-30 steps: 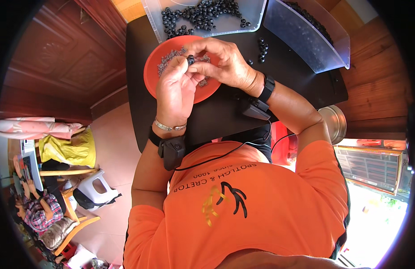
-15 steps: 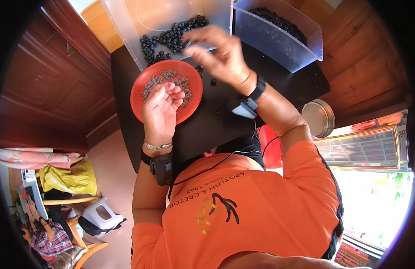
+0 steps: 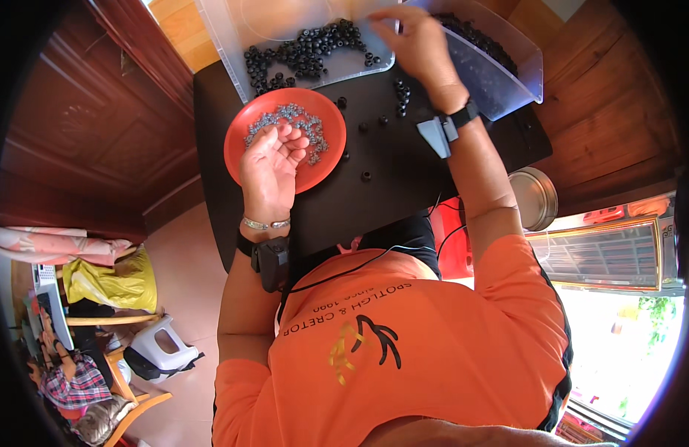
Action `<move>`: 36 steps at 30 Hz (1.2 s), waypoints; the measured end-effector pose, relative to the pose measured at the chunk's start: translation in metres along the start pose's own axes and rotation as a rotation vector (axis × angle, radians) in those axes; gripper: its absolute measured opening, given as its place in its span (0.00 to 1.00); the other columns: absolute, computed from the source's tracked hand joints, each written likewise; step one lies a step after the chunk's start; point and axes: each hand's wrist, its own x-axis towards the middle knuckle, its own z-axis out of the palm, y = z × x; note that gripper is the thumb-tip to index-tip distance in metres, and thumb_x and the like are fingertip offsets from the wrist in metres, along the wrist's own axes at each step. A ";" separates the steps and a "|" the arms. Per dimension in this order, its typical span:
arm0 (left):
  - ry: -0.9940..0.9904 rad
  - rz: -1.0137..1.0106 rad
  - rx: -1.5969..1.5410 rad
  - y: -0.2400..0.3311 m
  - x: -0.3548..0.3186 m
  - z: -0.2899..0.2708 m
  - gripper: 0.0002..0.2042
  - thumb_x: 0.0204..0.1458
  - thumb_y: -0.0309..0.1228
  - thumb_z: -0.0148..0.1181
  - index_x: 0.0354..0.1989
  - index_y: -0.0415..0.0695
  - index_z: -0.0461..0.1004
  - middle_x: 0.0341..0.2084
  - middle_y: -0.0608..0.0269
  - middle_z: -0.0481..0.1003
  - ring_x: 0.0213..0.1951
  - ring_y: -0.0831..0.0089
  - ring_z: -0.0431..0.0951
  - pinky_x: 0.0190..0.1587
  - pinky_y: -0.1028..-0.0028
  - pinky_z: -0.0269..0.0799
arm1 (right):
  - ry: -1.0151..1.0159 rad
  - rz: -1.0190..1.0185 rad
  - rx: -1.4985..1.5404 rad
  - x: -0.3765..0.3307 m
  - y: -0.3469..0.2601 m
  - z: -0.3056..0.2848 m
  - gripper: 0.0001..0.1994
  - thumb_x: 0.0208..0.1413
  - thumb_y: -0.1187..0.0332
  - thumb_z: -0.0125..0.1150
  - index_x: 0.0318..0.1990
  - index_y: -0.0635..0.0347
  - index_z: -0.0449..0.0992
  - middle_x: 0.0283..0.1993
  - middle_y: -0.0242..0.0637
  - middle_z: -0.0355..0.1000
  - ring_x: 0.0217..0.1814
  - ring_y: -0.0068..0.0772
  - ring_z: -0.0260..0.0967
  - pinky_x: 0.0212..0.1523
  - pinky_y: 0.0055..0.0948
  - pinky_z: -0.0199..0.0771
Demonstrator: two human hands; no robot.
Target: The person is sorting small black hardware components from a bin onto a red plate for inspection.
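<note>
My left hand [image 3: 272,165] is palm up over the near part of a red plate [image 3: 236,123]. Its fingers are curled in toward the thumb, and whatever they may hold is hidden. Small silvery metal pieces [image 3: 291,112] lie scattered on the plate around the fingertips. Farther off, my right hand [image 3: 425,56] reaches over the right front corner of a clear plastic bin [image 3: 285,15]. Thumb and forefinger look spread, slightly blurred, with nothing visible between them. Many small black round knobs [image 3: 307,56] are heaped in that bin.
A second clear bin [image 3: 482,82] of dark pieces stands at the right. Several loose black knobs [image 3: 402,93] dot the black table [image 3: 322,220]. A round metal tin [image 3: 534,197] is beyond the table's right edge. At the lower left a white stool [image 3: 162,350] stands on the floor.
My right hand has moved right and farther away, from above the knob heap to the bin's right corner, and its fingers have spread. My left hand stays over the plate.
</note>
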 end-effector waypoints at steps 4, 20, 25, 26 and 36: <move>0.005 -0.001 0.000 0.000 0.001 -0.001 0.07 0.58 0.31 0.46 0.34 0.42 0.69 0.31 0.62 0.72 0.35 0.70 0.74 0.39 0.73 0.69 | -0.463 -0.093 0.187 -0.020 0.005 0.038 0.11 0.46 0.67 0.63 0.39 0.57 0.78 0.38 0.40 0.74 0.38 0.42 0.71 0.41 0.33 0.71; 0.037 -0.021 0.002 0.002 0.002 -0.001 0.07 0.58 0.31 0.46 0.33 0.42 0.68 0.32 0.61 0.72 0.35 0.68 0.74 0.40 0.73 0.68 | -0.851 0.073 0.235 -0.042 0.023 0.058 0.14 0.42 0.66 0.66 0.38 0.59 0.77 0.35 0.39 0.75 0.39 0.38 0.73 0.41 0.32 0.72; 0.030 -0.036 0.022 0.001 0.002 -0.001 0.07 0.58 0.31 0.46 0.34 0.41 0.68 0.32 0.61 0.72 0.35 0.68 0.74 0.40 0.73 0.68 | -0.819 0.120 0.274 -0.039 0.013 0.051 0.13 0.43 0.69 0.67 0.38 0.61 0.76 0.35 0.37 0.74 0.38 0.32 0.72 0.41 0.29 0.72; 0.012 -0.044 0.021 0.001 0.002 -0.001 0.07 0.58 0.31 0.46 0.34 0.41 0.69 0.32 0.61 0.72 0.35 0.68 0.74 0.39 0.73 0.68 | -0.757 0.065 0.484 -0.038 0.008 0.051 0.12 0.44 0.70 0.68 0.38 0.61 0.76 0.37 0.35 0.74 0.40 0.31 0.71 0.43 0.29 0.71; -0.131 -0.078 0.068 -0.007 0.000 0.005 0.09 0.57 0.32 0.48 0.42 0.42 0.68 0.32 0.63 0.74 0.36 0.71 0.75 0.39 0.74 0.68 | -0.662 -0.085 0.988 -0.046 -0.061 0.038 0.12 0.43 0.75 0.70 0.36 0.58 0.76 0.41 0.30 0.72 0.48 0.29 0.67 0.54 0.29 0.66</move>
